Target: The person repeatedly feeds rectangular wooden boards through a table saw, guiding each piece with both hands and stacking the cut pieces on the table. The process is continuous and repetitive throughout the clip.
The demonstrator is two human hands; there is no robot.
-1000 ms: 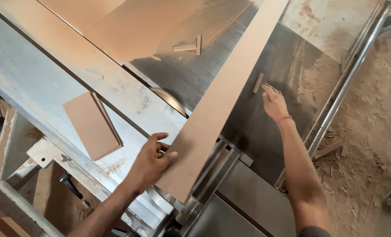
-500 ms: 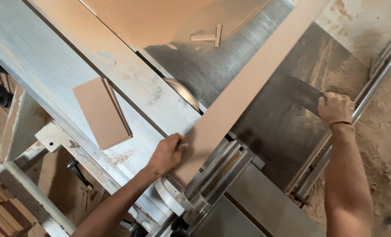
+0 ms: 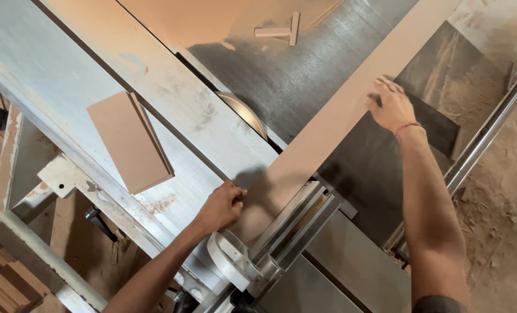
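A long tan board strip [image 3: 339,116] lies slanted across the steel saw table [image 3: 305,69], running from bottom centre to top right. My left hand [image 3: 221,206] grips its near end, beside the metal fence carriage [image 3: 270,249]. My right hand [image 3: 389,104] rests flat on the strip's right edge, further along. The round saw blade [image 3: 241,113] pokes up just left of the strip, next to the long metal fence [image 3: 171,98].
A small rectangular board piece [image 3: 131,142] lies on the grey sliding table at left. A small wooden T-shaped offcut [image 3: 281,30] sits at the top. A steel guide rail [image 3: 484,139] and a sawdust-covered floor [image 3: 502,220] are at right.
The strip has slid further away along the table. My left hand has followed its near end; my right hand has shifted left onto the strip's edge.
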